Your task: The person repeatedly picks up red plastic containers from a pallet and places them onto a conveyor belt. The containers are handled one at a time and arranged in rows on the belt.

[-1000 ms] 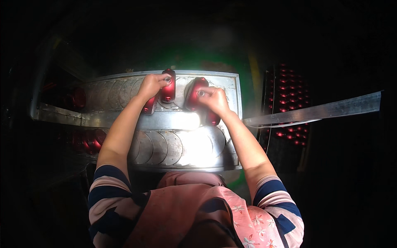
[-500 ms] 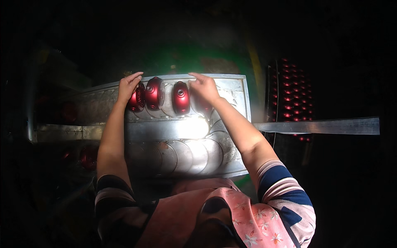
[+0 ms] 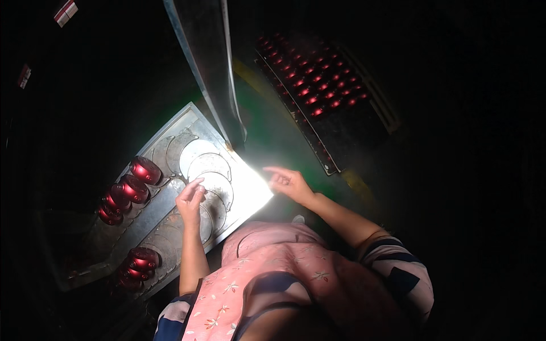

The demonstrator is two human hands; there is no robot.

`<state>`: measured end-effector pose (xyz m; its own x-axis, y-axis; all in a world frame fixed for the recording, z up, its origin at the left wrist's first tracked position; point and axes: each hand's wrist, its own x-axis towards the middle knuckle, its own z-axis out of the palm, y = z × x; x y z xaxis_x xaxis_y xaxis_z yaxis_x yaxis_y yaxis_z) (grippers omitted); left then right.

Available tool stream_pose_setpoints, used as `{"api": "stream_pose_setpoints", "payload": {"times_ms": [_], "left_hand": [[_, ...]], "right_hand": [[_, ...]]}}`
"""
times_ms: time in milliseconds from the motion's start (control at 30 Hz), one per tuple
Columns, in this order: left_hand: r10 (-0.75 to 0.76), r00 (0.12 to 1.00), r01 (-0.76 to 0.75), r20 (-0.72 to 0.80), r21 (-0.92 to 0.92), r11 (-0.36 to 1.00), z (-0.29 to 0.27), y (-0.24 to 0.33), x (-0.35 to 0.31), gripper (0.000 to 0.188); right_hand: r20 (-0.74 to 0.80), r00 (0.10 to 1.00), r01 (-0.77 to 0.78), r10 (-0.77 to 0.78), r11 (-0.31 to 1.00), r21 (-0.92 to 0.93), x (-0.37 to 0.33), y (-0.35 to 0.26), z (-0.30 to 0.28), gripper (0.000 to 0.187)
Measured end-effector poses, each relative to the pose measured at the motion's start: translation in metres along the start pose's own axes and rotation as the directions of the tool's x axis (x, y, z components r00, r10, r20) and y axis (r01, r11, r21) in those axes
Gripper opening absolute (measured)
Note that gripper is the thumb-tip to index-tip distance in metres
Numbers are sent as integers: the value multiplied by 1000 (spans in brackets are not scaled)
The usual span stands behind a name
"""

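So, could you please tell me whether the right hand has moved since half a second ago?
Yes: the right hand moved rightward, from over the conveyor to beyond its end.

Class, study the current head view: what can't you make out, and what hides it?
In the head view:
Metal track, bright corner: surface washed out by glare.
Lower-left red parts: count lost to overlap and shadow.
Upper-right red parts: detail too small and dark.
Metal bar: far end cut off by top edge.
Left hand: contact with the track unclear from overhead.
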<state>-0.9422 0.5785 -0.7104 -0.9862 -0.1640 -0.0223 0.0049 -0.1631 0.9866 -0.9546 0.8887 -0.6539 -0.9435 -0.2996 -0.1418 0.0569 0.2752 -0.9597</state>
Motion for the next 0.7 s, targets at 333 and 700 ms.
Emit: {"api": "stream_pose_setpoints", "payload": {"times_ms": [333, 700], "left_hand": [[-292, 656, 115, 696, 291, 950, 268, -43, 25, 35], [-209, 755, -364, 621, 663, 654, 361, -152, 322, 80]], "right_hand": [[-568, 823, 85, 24, 983, 165, -87, 77, -183, 45], [-683, 711, -57, 166, 982, 180, -46, 166, -307, 59]]}}
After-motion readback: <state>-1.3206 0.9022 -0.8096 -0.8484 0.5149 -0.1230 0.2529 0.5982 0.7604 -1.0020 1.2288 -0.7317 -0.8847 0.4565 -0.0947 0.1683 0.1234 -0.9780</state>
